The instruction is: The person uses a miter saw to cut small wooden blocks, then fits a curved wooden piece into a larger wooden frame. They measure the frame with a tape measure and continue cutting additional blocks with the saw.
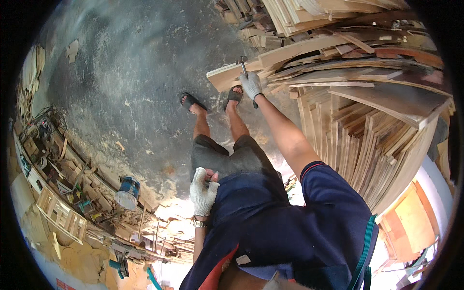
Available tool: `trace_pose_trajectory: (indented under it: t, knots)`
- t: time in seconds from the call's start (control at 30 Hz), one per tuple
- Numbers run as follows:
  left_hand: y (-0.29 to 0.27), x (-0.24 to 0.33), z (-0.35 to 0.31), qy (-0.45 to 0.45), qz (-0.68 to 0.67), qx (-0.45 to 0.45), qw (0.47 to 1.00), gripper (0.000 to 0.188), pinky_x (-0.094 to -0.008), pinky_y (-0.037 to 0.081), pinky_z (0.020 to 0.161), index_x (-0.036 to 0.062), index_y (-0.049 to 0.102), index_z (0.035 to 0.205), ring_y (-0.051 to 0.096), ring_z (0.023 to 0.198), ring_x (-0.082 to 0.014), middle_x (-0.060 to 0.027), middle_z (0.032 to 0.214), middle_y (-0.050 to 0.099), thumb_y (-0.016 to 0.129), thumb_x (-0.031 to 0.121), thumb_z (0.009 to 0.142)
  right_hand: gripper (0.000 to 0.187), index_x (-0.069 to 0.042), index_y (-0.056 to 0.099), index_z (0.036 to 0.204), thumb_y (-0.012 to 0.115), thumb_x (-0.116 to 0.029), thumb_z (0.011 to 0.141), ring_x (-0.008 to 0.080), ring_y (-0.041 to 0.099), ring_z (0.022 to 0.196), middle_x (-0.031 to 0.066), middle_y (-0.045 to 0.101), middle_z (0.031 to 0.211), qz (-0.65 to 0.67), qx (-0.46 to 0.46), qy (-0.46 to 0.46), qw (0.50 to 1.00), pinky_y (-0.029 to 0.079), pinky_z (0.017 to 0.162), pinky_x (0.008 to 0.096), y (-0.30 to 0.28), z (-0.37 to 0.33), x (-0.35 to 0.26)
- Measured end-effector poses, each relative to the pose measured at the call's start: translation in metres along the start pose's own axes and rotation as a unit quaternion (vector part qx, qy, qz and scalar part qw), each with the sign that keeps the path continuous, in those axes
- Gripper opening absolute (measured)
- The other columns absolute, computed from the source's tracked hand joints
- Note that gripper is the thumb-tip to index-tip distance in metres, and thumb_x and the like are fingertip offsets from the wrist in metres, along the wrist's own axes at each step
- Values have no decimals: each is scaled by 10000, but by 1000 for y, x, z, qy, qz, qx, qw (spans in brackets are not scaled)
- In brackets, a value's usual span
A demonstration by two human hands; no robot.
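My right hand (251, 86), in a white work glove, is stretched out and shut on the handle of a hammer (244, 65). The hammer's metal head touches the end of a pale wooden plank (270, 58) that sticks out of a big stack of boards. My left hand (203, 193), also gloved, rests curled against my hip on the dark shorts, with a wristwatch (199, 223) below it. Nothing shows inside that hand. My feet in dark sandals (192, 101) stand on the floor just left of the plank's end.
A tall pile of planks and plywood sheets (367, 106) fills the right side. Grey concrete floor (135, 72) lies to the left. A blue and white can (128, 192), a slatted wooden frame (60, 212) and a clutter of offcuts and tools line the left edge.
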State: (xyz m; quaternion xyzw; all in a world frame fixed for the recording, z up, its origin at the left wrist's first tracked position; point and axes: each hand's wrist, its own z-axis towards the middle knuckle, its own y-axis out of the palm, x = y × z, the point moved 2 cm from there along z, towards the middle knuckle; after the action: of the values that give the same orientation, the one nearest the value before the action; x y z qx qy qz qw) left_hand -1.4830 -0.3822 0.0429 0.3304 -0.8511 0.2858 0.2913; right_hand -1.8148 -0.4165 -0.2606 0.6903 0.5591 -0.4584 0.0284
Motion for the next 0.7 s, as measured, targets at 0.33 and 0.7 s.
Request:
trace_pose_trajectory:
  t: [0.33,0.7]
  knots:
    - [4,-5,1,-61,60,16,996,197,-325,513,743,0,651,1011,625,787,-147,-77,862,666,741,171,973,465,32,759,869,631,-414,897,466,739,854,301,729,851,-203,95,88,971,590,739,543,38,26,42]
    - [-4,-8,24,-52,88,-3,995,269,-361,525,804,-13,653,1012,670,858,-217,-117,936,708,772,220,946,415,7,768,842,624,-378,897,407,764,812,249,744,792,-199,69,121,970,607,729,506,42,29,58]
